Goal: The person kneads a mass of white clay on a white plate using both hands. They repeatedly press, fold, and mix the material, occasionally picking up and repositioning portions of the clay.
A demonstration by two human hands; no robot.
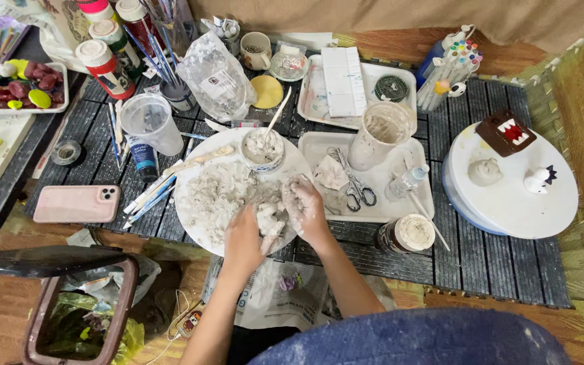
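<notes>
Bright, even soft light w/ faint shadows, mild glare on the white round board (555, 203), sharp centre, slight wide-angle bend at edges, no blur.

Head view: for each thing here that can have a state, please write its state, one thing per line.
Left hand: pressed into grey-white clay lump, grip closed on it.
Right hand: clay-coated, on the same lump.
Round white plate: covered with crumbled clay.
Small white cup: upright, filled with paste, stick standing in it.
Metal scissors: lying closed in white tray.
Pink phone: face down.
Clear plastic cup: upright, empty.
</notes>
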